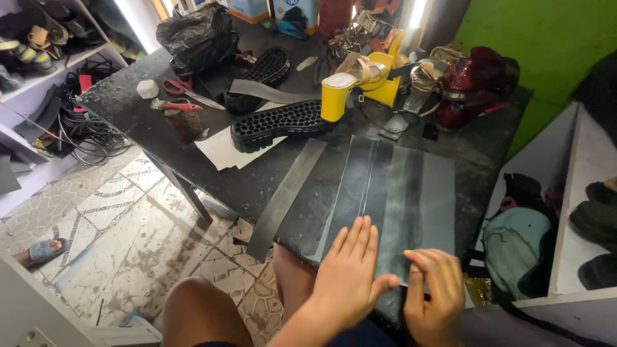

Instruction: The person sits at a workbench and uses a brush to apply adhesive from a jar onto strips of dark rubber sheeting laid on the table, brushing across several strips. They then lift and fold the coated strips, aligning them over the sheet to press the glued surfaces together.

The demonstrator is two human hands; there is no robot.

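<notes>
Lower centre of frame: left hand (350,273) lies flat, fingers spread, on grey sheet (398,193); right hand (434,292) pinches its near edge. Sheet rests on table (257,180).

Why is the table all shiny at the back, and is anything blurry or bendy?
Head view: bright strip lights at the back throw pale glare on the dark table and grey sheet. The wide lens bends the shelf edges on the left. The left hand and right hand look slightly soft but readable.
</notes>
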